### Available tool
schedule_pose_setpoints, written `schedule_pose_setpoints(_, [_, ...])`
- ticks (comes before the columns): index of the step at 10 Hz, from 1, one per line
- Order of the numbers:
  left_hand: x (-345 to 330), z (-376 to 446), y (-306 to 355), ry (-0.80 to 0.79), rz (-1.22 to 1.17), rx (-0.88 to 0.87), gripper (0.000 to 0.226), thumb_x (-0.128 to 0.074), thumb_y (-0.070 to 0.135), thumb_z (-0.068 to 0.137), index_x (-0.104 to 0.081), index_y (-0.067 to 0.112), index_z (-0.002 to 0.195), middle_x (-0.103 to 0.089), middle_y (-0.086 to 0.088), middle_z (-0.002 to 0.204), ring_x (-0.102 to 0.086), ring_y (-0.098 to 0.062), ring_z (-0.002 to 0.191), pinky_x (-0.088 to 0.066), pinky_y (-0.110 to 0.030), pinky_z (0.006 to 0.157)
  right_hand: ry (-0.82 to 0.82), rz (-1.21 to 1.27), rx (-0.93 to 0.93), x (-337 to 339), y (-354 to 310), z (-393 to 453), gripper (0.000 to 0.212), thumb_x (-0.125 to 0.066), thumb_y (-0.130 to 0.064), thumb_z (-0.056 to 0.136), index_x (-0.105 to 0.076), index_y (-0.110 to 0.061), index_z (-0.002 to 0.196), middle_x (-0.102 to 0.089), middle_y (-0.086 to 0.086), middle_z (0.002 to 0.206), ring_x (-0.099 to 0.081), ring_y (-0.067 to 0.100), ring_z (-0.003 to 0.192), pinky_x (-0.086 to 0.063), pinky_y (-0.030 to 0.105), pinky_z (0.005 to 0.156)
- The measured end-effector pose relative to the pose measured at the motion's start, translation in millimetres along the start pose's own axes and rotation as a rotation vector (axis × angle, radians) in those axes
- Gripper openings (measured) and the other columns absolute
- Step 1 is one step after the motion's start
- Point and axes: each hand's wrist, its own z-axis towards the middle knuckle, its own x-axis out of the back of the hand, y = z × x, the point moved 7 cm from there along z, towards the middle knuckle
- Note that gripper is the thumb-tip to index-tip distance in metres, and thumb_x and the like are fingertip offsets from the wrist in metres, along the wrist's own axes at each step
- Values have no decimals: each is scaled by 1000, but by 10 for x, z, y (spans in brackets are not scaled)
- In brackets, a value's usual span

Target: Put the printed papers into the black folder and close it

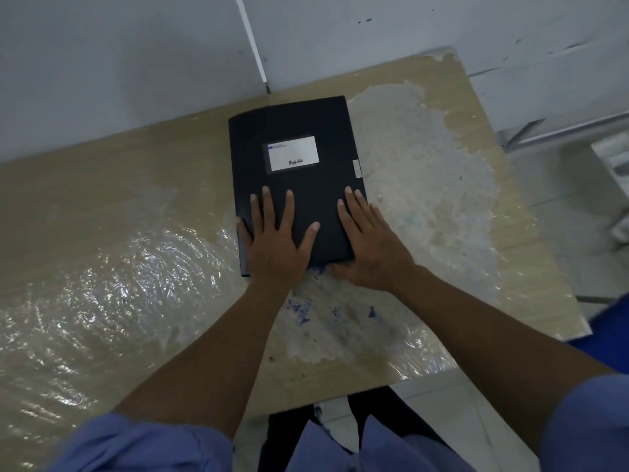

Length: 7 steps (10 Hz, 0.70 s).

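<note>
The black folder (292, 178) lies shut and flat on the table, with a white label on its cover. My left hand (277, 233) rests palm down on the folder's near left part, fingers spread. My right hand (369, 240) lies flat on the folder's near right corner, partly over its right edge, thumb at the near edge. No printed papers show; any inside the folder are hidden by the cover.
The beige table (136, 199) is covered with wrinkled clear plastic film and has worn white patches and blue stains near the front. A grey wall (102, 63) stands right behind the table. The table's right edge drops to a tiled floor (578, 216).
</note>
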Motion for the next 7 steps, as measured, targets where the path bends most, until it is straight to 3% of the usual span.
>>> schedule_pose_setpoints(1, [-26,-11,-6,23,21,23,71,-24,63,103,-15,30,165,-5,-11,175,-1,-33,162,-5,-62,127,-18,51,-48,-10,66,115,106,-45,-72,92,-5,-4,163,5,15,174,6,27,162,-1,45,132])
schedule_pose_setpoints(2, [-24,-5,1,47,10,37,60,-24,50,108,-17,30,165,-8,-9,175,-2,-31,162,-5,-61,127,40,71,-124,-3,70,280,84,-37,-54,103,-8,-3,163,1,16,174,2,28,162,-3,46,132])
schedule_pose_setpoints(3, [-27,3,2,42,-4,46,58,-26,45,109,-18,31,165,-8,-8,175,-2,-30,162,-3,-59,128,108,-10,-171,-32,43,333,72,-36,-43,108,-16,-1,162,-8,19,173,-7,30,162,-12,48,132])
schedule_pose_setpoints(6, [263,33,26,-51,-16,11,63,-30,49,107,-16,29,165,-9,-10,175,-4,-33,162,-9,-59,127,86,-69,-196,173,-57,380,70,-38,-45,106,-22,-6,162,-18,16,172,-16,31,160,-19,53,129])
schedule_pose_setpoints(7, [706,195,62,50,-47,-39,63,-33,48,106,-20,28,164,-12,-11,174,-7,-32,161,-11,-59,126,176,-93,-140,547,-254,527,65,-41,-41,106,-29,-7,160,-30,14,169,-25,30,158,-24,52,128])
